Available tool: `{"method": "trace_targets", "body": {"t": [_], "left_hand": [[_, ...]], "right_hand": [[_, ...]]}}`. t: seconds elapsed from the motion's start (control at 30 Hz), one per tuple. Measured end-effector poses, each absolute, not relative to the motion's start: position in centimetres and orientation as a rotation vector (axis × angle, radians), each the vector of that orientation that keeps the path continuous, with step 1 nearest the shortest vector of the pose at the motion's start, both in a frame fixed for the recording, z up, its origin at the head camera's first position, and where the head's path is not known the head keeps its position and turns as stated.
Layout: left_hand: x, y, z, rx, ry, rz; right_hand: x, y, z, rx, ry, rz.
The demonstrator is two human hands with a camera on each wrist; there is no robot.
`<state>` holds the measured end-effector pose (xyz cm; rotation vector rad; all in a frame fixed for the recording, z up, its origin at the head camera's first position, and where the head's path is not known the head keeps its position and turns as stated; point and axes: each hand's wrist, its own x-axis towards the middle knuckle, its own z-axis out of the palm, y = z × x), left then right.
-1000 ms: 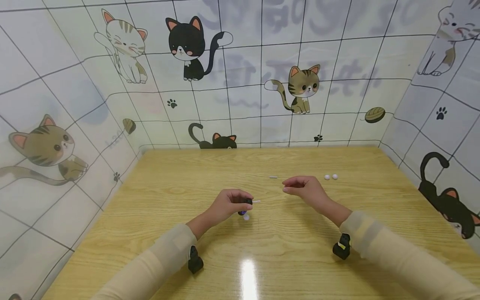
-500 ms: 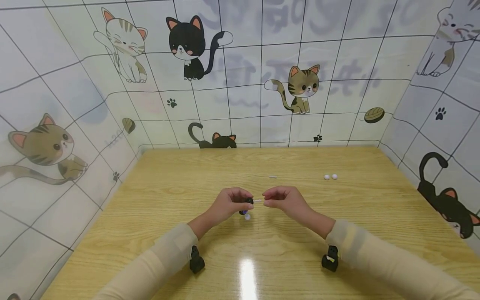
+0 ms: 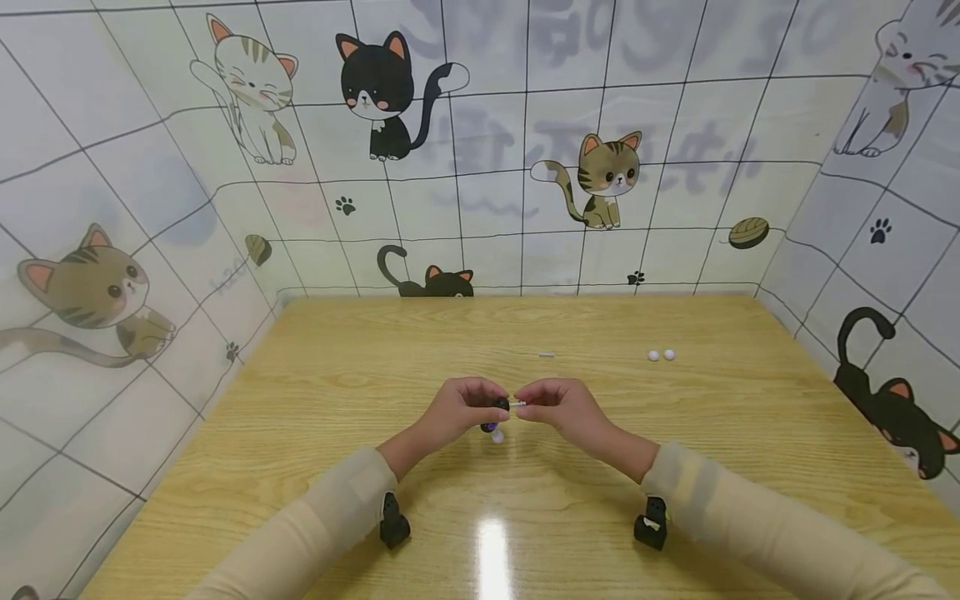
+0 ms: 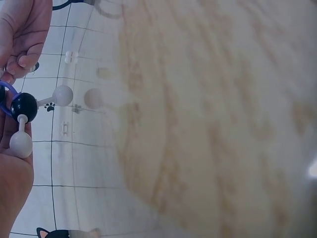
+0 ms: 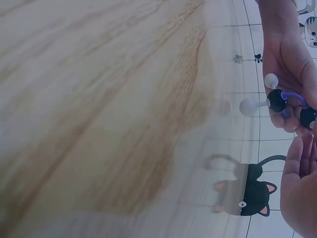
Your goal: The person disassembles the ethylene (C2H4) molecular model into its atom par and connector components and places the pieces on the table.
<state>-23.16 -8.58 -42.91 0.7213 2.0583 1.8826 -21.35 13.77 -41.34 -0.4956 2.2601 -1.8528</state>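
My left hand (image 3: 459, 410) grips a ball-and-stick molecular model near the middle of the table. In the right wrist view, the model has a black ball (image 5: 277, 100) joined by curved purple connectors (image 5: 295, 95) to a second black ball (image 5: 307, 117), partly hidden by fingers. Two white balls, one of them this white ball (image 4: 63, 95), sit on short white sticks on the nearer black ball. A white stick (image 3: 519, 404) juts rightward from the ball between the left fingertips. My right hand (image 3: 562, 408) pinches the outer part of that stick.
Farther back on the wooden table (image 3: 360, 350) lies a loose pale stick (image 3: 547, 355). To its right rest two white balls, side by side, including this white ball (image 3: 654, 356). A cat-patterned cloth (image 3: 495, 200) rises along the back and sides.
My right hand has come leftward and slightly down from near the loose stick to the stick on the model, and now pinches it. The left hand has stayed almost still.
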Motion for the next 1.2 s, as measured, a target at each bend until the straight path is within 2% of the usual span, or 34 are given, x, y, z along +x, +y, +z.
{"method": "trace_targets", "body": {"t": [0.9,1.2], "left_hand": [[-22.9,-8.7,-42.6,0.759,2.087,1.881],[-23.0,-10.9,-42.6,0.686,2.112,1.96]], "right_hand": [[-21.2,13.5,-41.7,-0.442,2.346,-1.843],[-22.1,16.3,-41.6,-0.338,2.417,-1.91]]}}
